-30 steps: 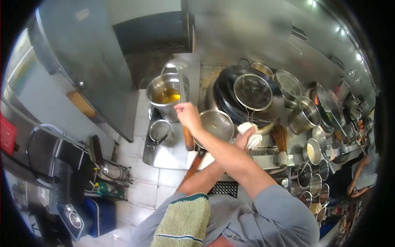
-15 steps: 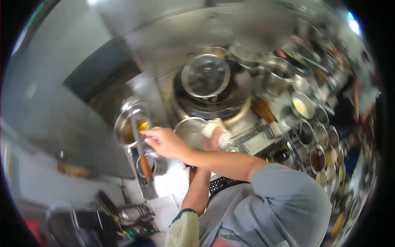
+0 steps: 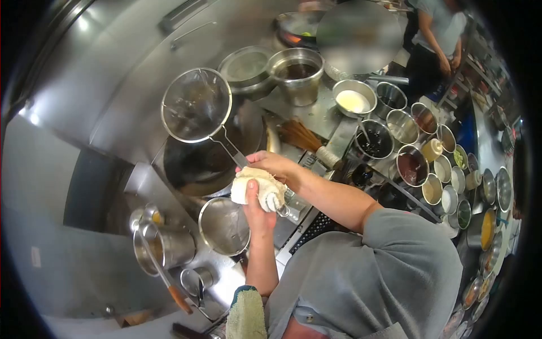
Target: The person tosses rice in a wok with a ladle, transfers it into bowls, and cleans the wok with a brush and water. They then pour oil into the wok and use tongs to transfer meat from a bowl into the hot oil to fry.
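Note:
A round wire-mesh strainer [image 3: 196, 106] is held up, tilted, over the dark wok [image 3: 186, 169]. A folded white cloth [image 3: 251, 183] wraps its handle, and a hooked end pokes out below. My left hand [image 3: 259, 213] is closed around the cloth and handle, thumb on top. My right hand [image 3: 274, 166] is closed at the handle on the upper side of the cloth; some of its fingers are hidden. Just left of my left hand sits a round metal bowl or sieve [image 3: 224, 227].
A ladle [image 3: 161, 268] with a wooden handle leans in a steel pot [image 3: 180, 246] at left. Behind the wok stands a pot of dark liquid [image 3: 296, 76]. A bamboo brush [image 3: 305, 138] and several sauce containers [image 3: 412, 166] are to the right. Another person [image 3: 435, 39] stands farther back.
My right hand has left the ladle area and come to the strainer handle beside the cloth. The strainer is now raised and tilted nearer. My view has turned right.

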`<action>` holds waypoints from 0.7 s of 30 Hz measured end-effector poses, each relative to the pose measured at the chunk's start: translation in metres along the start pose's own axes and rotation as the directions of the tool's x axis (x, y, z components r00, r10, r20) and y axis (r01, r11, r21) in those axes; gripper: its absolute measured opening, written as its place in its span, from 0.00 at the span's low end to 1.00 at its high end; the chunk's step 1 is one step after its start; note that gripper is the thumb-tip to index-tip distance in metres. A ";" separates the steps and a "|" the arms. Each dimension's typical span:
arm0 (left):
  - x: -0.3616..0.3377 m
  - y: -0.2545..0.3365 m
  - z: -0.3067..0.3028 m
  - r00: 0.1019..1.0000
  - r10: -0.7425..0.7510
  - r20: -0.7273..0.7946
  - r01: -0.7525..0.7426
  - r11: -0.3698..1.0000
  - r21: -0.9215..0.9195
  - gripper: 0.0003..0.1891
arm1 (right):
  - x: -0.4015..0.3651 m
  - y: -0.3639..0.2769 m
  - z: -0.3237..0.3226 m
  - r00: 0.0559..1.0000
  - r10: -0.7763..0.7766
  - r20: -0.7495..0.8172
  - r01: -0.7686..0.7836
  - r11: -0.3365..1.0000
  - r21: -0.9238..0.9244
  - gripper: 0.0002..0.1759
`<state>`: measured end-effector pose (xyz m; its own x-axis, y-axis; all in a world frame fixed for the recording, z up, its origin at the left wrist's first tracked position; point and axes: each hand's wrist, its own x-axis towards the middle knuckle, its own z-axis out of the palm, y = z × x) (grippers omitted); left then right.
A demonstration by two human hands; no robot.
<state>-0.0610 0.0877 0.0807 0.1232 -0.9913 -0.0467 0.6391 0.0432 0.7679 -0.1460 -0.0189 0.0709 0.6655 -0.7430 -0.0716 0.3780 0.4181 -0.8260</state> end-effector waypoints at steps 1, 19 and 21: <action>0.008 -0.003 0.005 0.986 -0.132 0.099 0.135 0.990 -0.031 0.25 | -0.005 -0.014 -0.019 0.999 -0.013 -0.043 0.011 0.999 -0.052 0.11; 0.352 -0.110 0.143 0.802 -0.597 0.024 0.451 0.631 0.631 0.26 | -0.183 -0.176 -0.323 0.550 -0.406 -0.730 0.092 0.898 -0.430 0.30; 0.396 -0.129 0.126 0.704 -0.698 -0.128 0.585 0.470 0.661 0.26 | -0.179 -0.172 -0.333 0.560 -0.373 -0.740 0.078 0.913 -0.401 0.20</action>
<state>-0.1903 -0.3258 0.0433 -0.2626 -0.7126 -0.6506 -0.1295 -0.6421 0.7556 -0.5443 -0.1320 0.0401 -0.2445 -0.9586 -0.1459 0.1385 0.1144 -0.9837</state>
